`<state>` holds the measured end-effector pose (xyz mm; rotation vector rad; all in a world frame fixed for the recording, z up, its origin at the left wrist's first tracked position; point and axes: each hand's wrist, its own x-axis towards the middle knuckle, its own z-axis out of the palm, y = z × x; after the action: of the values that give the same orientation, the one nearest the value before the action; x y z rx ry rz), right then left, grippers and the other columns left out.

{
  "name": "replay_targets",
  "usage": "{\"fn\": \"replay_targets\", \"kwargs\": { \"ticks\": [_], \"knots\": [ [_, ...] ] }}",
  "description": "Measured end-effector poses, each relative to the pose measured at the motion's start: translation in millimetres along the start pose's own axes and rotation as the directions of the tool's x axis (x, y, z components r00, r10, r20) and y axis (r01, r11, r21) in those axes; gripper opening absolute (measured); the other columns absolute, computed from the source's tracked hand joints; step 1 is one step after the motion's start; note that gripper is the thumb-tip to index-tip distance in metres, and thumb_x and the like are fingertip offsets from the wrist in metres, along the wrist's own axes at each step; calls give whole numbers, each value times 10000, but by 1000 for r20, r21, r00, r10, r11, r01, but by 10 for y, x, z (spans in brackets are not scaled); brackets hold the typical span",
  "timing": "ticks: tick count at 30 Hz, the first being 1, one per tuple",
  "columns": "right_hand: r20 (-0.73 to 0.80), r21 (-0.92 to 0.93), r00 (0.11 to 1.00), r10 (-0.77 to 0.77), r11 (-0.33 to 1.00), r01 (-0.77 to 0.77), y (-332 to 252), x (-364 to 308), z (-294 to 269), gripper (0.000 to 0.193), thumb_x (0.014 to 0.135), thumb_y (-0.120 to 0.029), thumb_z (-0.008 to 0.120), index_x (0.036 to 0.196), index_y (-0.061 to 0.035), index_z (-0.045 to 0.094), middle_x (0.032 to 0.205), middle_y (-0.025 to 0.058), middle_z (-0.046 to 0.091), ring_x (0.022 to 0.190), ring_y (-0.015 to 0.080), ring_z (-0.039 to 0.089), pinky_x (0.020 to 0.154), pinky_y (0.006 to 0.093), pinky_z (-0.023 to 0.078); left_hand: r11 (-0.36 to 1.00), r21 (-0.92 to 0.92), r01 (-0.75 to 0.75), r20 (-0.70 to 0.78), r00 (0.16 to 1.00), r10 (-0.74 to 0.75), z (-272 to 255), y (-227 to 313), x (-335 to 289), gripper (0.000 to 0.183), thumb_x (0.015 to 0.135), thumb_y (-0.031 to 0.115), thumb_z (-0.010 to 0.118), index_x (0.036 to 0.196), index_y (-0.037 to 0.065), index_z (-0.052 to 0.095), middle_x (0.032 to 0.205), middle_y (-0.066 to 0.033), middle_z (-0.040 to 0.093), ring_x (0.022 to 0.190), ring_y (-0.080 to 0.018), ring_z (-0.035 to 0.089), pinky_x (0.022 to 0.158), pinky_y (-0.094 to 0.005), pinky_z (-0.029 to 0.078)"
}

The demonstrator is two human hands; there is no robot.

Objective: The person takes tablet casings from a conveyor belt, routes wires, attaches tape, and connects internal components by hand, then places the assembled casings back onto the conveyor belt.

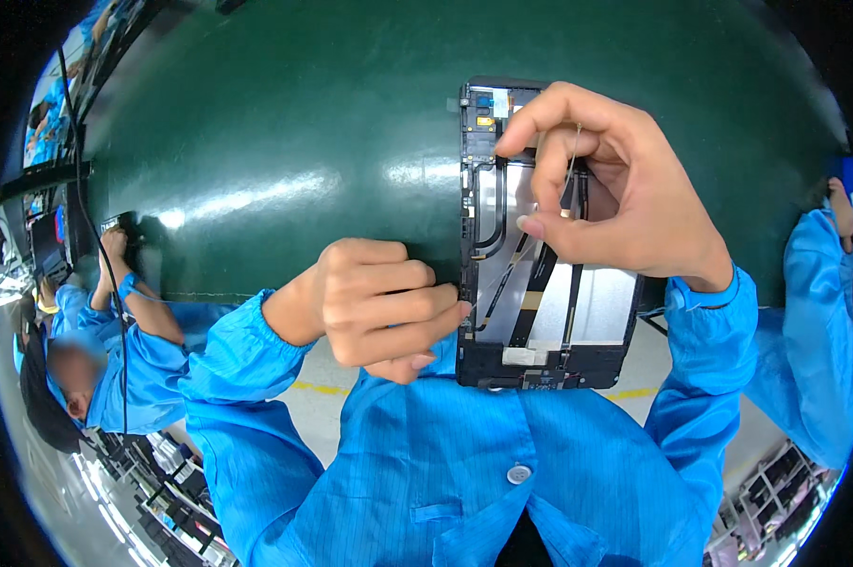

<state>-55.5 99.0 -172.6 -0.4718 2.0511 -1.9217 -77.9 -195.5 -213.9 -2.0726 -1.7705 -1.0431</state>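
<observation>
An opened tablet [601,302] with a black frame, silver inner plate and dark ribbon cables lies upright in front of me, its near end over the table's front edge. Over its upper middle, my right hand [634,180] is closed in a pinch on a thin pale wire [515,259], which slants across the plate. The curled index finger of that hand reaches the tablet's upper left part. My left hand [379,307] is curled at the tablet's lower left edge, one fingertip against the frame; its other fingers are folded under and partly hidden.
The tablet lies on a green tabletop [285,104] that reflects the lights. A black cable [96,217] hangs at the left. On the left sits a co-worker [143,350] in blue, hands near a dark object; another person's blue sleeve [814,274] is at the right.
</observation>
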Motion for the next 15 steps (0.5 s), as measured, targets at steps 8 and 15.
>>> {"fn": "replay_targets", "kwargs": {
  "ticks": [8, 15],
  "knots": [
    [-30, -14, 1000, 7, 1000, -8, -11, 8, -113, 478, 834, 13, 888, 1267, -30, 691, 844, 13, 745, 851, 71, 678, 870, 256, 485, 1000, 13, -18, 4, 1000, 18, 24, -38, 112, 430, 1026, 262, 530, 1025, -49, 826, 865, -119, 741, 639, -198, 648, 510, -305, 442],
    [-93, -103, 992, -82, 992, 73, 43, 27, -59, 430, 855, 8, 893, 1237, -37, 701, 877, 22, 765, 893, 82, 705, 867, 271, 508, 997, 50, -55, 17, 998, 54, 10, -53, 157, 429, 1057, 312, 582, 988, -37, 822, 857, -115, 735, 643, -188, 644, 510, -294, 429]
  ]
}}
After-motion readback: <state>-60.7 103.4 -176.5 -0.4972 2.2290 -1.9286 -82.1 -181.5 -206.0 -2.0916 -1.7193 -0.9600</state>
